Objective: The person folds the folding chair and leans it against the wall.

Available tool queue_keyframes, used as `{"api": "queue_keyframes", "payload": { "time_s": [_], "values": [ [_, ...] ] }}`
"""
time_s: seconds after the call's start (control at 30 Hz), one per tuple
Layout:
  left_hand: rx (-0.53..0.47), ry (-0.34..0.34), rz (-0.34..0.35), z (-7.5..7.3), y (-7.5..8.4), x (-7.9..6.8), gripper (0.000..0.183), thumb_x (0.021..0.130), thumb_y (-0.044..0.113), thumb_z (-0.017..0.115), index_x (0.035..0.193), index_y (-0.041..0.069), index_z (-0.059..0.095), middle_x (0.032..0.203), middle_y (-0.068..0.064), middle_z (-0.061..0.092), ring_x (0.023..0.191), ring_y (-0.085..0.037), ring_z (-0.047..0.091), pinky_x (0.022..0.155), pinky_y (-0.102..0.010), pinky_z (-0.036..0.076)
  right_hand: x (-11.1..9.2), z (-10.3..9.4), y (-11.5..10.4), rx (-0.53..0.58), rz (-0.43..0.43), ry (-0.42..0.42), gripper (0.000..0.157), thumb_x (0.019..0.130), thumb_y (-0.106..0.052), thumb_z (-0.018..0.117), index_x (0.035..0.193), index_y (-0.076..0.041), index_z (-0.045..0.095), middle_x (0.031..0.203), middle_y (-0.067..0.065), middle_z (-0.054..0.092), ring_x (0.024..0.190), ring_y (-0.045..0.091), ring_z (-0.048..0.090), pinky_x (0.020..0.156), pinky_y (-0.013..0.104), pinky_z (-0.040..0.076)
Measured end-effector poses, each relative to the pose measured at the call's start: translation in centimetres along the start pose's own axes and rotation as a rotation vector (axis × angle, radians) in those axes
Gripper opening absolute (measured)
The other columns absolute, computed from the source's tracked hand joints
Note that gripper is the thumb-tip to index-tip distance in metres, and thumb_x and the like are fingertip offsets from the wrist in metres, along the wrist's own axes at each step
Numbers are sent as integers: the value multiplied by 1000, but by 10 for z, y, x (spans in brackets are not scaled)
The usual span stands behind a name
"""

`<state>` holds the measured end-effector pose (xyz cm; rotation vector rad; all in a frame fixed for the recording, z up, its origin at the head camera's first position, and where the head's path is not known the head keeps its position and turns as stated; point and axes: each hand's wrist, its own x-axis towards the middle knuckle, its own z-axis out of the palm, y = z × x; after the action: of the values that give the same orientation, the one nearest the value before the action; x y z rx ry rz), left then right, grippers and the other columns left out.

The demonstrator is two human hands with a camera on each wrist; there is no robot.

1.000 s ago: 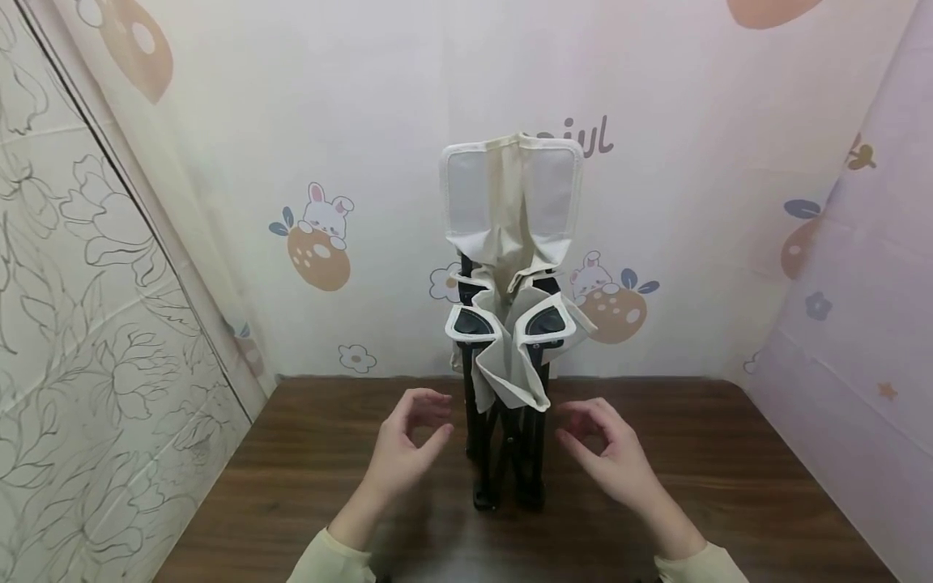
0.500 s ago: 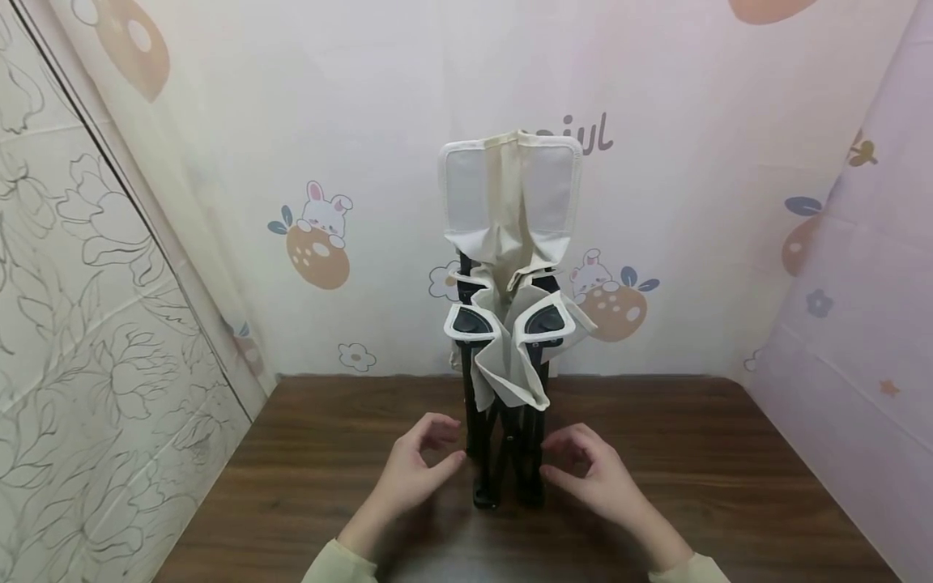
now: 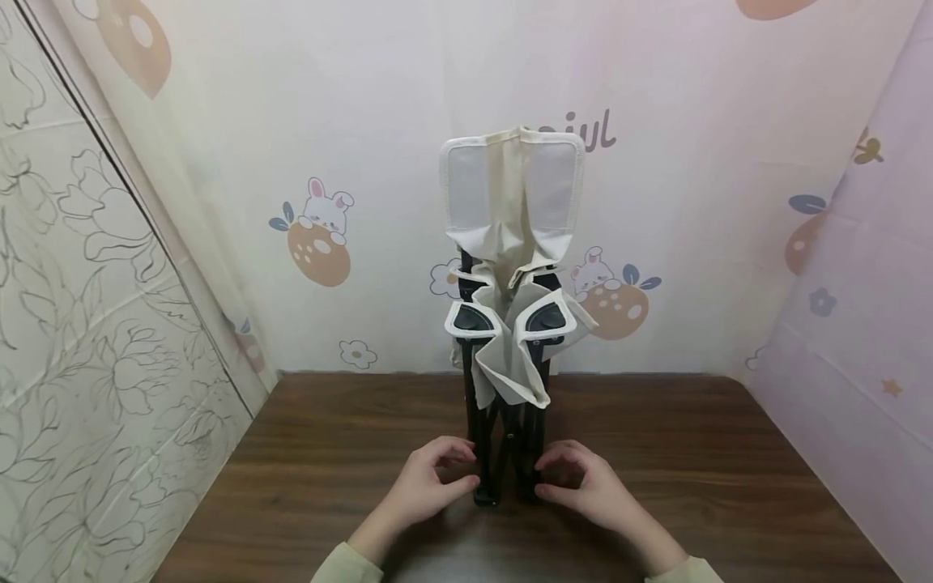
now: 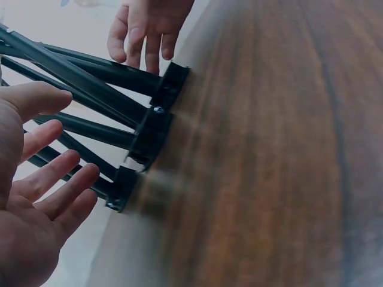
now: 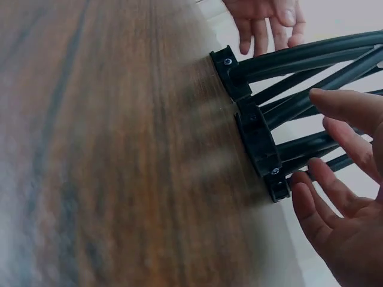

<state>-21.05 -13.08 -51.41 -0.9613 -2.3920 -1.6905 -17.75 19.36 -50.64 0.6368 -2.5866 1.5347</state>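
A folded camp chair stands upright on the brown table, its cream fabric [image 3: 513,194] bunched above crossed black legs [image 3: 472,397]. Low on the left side, my left hand [image 3: 433,482] has thumb and fingers spread in a loose curve right beside the legs. My right hand [image 3: 586,486] mirrors it on the other side, fingertips at the lower legs. Close up in the left wrist view, black plastic feet [image 4: 149,137] rest on the wood, with the left fingers [image 4: 72,188] near the tubes. The right wrist view has the right fingers [image 5: 335,185] alongside the feet [image 5: 257,140].
The dark wood table [image 3: 729,486] extends to both sides of the chair. Behind it hangs a pale cloth [image 3: 364,121] printed with rabbits and strawberries. A line-drawn floral panel [image 3: 95,364] borders the left side.
Both hands have come down and inward, from beside the middle of the legs to near the feet. The chair has stayed in place.
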Motion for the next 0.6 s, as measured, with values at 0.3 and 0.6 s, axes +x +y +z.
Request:
{"api": "queue_keyframes", "payload": {
  "time_s": [0.3,0.6],
  "values": [
    [-18,-87,-60,6,-9,-4,21,96,20,86,116,18,77,127,-1,76,114,-21,73,98,-41,60,-1,-6,9,158,194,-151,20,100,-22,80,118,-13,79,147,23,64,130,37,62,93,30,57],
    [7,-102,-78,8,-18,-6,19,96,22,86,114,21,79,124,3,78,116,-13,70,99,-37,58,-4,1,16,151,95,-123,19,97,-16,85,114,-12,80,142,30,65,99,18,72,80,29,59]
  ]
}}
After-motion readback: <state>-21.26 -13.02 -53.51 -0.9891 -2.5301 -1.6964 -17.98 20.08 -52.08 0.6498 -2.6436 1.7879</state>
